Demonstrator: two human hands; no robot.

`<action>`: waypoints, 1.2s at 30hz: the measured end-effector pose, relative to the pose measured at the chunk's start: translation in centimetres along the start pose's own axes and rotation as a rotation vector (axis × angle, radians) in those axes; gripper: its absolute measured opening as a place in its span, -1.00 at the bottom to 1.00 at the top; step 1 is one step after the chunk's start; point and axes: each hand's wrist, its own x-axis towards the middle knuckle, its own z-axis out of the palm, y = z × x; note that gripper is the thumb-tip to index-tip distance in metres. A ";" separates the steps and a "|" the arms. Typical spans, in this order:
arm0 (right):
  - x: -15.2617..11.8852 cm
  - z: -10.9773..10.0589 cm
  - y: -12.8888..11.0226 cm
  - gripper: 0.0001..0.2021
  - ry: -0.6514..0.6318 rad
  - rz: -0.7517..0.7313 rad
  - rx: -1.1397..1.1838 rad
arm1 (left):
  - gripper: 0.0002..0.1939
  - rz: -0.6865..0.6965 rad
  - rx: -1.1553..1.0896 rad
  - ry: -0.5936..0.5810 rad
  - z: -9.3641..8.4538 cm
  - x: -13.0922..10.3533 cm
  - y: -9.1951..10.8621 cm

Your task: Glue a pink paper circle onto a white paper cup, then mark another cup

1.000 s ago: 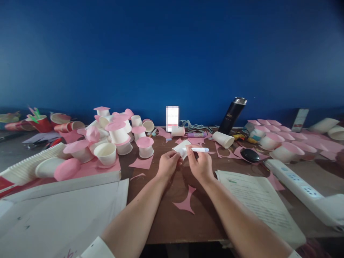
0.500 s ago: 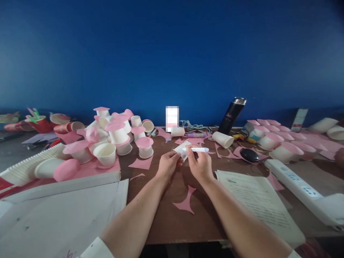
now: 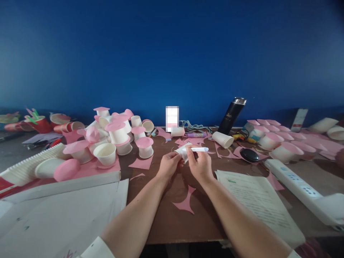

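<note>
Near the middle of the brown table (image 3: 166, 218), my left hand (image 3: 170, 165) pinches the left edge of a small white paper piece or cup (image 3: 183, 150); its exact shape is partly hidden by the fingers. My right hand (image 3: 199, 163) is closed on a white pen (image 3: 200, 149), whose rear end points right. The pen's front end lies over the white piece and is hidden by the fingers. Below both hands, a pink paper scrap (image 3: 186, 202) lies flat on the table.
White cups with pink discs (image 3: 115, 132) pile up at the left, beside stacked cups (image 3: 40, 161). A black bottle (image 3: 231, 116) leans at the back. On the right are a printed sheet (image 3: 249, 197), a power strip (image 3: 298, 186) and more pink-topped cups (image 3: 286, 152).
The white piece between my hands has tilted slightly, and my left hand has shifted a little to the right. My right hand keeps nearly the same place with the pen.
</note>
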 end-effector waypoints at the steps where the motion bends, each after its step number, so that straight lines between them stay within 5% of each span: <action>1: 0.0 0.0 0.0 -0.72 0.000 -0.002 0.002 | -0.81 0.009 -0.001 0.001 0.1 -0.1 0.0; 10: 0.0 -0.1 -0.2 -0.73 -0.022 0.020 0.020 | -0.81 0.040 -0.098 0.113 -0.6 0.5 0.0; 36: -0.2 0.0 -0.1 -0.75 -0.017 0.019 0.030 | -0.86 -0.037 -0.314 0.128 -0.5 0.5 0.3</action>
